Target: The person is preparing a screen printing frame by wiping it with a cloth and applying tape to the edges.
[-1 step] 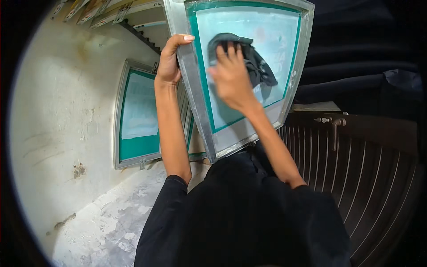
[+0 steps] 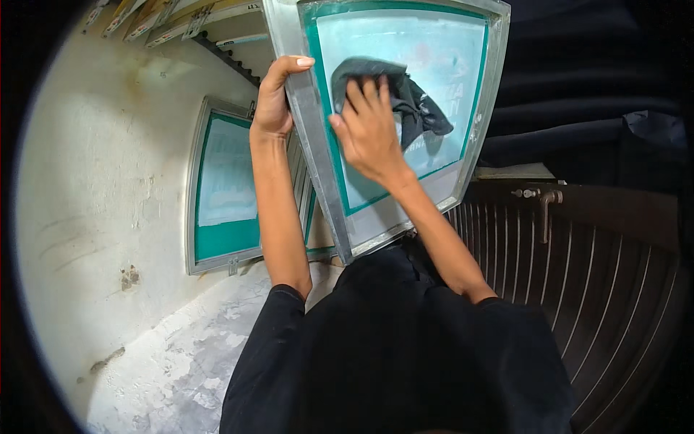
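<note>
In front of me a silk-screen frame [image 2: 312, 137] stands tilted, its metal border around a pale blue mesh with a green edge. My left hand [image 2: 276, 98] is closed around the frame's left side, thumb over the front face. My right hand [image 2: 370, 134] presses a bunched dark grey cloth [image 2: 372, 67] against the mesh, fingertips partly hidden in its folds. The cloth's loose end hangs to the right of the fingers. Faint pale lettering shows on the mesh around the cloth.
Another green-edged screen frame [image 2: 225, 181] leans against the stained white wall [image 2: 108, 202] at left. More frames [image 2: 210, 25] are racked above it. At right are a tap [image 2: 547, 210], a dark ribbed panel [image 2: 578, 289] and dark sheeting [image 2: 578, 148].
My right hand and the cloth have shifted slightly left and down across the mesh. My left hand and the frame have hardly moved.
</note>
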{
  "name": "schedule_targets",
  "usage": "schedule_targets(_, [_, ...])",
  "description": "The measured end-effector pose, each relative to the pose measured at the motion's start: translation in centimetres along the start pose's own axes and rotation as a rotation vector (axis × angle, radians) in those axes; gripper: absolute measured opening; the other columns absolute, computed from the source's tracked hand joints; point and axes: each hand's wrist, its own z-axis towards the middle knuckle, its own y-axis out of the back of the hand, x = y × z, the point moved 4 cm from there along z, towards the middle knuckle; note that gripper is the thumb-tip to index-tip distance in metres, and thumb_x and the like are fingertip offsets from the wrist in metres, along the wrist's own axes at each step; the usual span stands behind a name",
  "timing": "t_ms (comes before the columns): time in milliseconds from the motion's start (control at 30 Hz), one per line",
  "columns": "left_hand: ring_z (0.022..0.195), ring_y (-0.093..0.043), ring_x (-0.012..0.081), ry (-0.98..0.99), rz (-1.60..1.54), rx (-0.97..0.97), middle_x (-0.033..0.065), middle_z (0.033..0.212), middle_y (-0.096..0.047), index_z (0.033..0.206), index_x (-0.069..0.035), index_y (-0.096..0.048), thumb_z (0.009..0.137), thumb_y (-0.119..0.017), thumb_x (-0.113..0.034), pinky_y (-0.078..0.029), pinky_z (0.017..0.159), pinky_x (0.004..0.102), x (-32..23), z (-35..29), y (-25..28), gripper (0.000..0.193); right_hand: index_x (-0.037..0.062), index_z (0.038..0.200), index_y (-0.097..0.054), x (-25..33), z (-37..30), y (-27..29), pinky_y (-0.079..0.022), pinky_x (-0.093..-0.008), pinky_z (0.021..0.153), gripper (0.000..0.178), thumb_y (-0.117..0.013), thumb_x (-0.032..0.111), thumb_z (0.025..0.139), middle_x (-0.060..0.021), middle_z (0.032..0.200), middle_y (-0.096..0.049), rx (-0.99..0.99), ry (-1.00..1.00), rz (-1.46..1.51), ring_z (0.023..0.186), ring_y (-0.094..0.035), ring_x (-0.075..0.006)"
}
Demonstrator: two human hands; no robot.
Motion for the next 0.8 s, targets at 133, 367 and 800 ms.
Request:
schedule_targets(133, [0.072,-0.068,0.0161,0.034,-0.023,-0.055,0.0049,0.083,-0.070,0.093,-0.005,-0.071,0.088,-0.072,-0.022,-0.056,0.069,0.0305,1.2,-1.6,3.7,0.017,-0.0110,0.121,-0.067,2.1,-11.0,-4.3,-0.028,-0.0599,0.121,0.044,-0.058,0.027,0.100,-0.0196,0.143,-0.057,0.207,-0.045,0.149,0.140,-0.045,-0.0413])
schedule_targets(367, [0.067,-0.066,0.0153,0.009,0.002,-0.086,0.0050,0.078,-0.068,0.091,-0.004,-0.071,0.089,-0.071,-0.020,-0.056,0.064,0.0300,-0.2,-0.7,3.6,0.016,-0.0053,0.116,-0.069,1.7,0.8,-2.8,-0.031,-0.0599,0.116,0.036,-0.057,0.025,0.101,-0.0130,0.135,-0.062,-0.026,-0.064,0.032,0.129,-0.052,-0.0378])
schedule_targets(800, [0.065,-0.065,0.0153,0.072,-0.005,-0.096,0.0041,0.077,-0.067,0.088,-0.004,-0.072,0.087,-0.071,-0.018,-0.054,0.063,0.0306,4.5,-1.2,4.4,0.014,-0.0010,0.132,-0.067,1.0,-13.9,-5.2,-0.012,-0.0730,0.121,0.044,-0.057,0.026,0.099,-0.0121,0.140,-0.062,0.257,-0.209,0.064,0.134,-0.049,-0.0377])
